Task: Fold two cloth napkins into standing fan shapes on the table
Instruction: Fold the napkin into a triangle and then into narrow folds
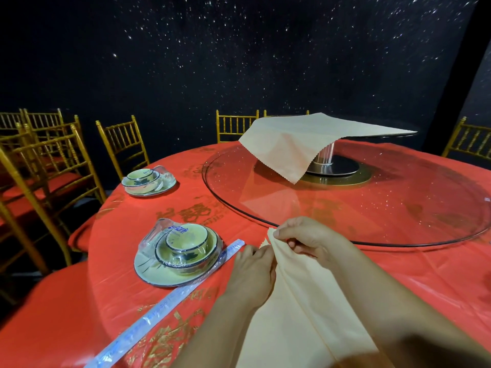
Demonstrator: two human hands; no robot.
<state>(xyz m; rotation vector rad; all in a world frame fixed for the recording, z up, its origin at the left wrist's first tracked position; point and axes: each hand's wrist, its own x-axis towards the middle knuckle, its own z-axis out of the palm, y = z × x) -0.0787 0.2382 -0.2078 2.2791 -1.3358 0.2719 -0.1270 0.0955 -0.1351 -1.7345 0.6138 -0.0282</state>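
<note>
Near napkin (300,309) runs from bottom centre of frame up to the middle, gathered into long lengthwise folds on the red tablecloth (425,274). Right hand (305,235) pinches its far end between thumb and curled fingers. Left hand (252,272) is curled onto the left edge just below that, fingertips hidden behind the cloth. Second napkin (300,139) is unfolded, draped over the raised tier (398,134) at upper centre-right, 1 corner hanging toward the glass turntable (398,208).

Risks, my read:
- Folds look soft, not creased. If either pinch lets go, they probably spring open.
- Tablecloth looks slick (plastic sheen), so the fan base may slide instead of standing.
- Wrapped bowl set (180,251) and chopstick sleeve (164,304) sit just left of the left hand. A wide elbow swing could knock them.
- Second napkin overhangs its tier, so spinning the turntable could drag it off.

Writing:
- Blue characters on the bowl wrap: not legible.
- Sleeve print: too small to read.
- Gold characters on the tablecloth: stylised, can't read them reliably.
</note>
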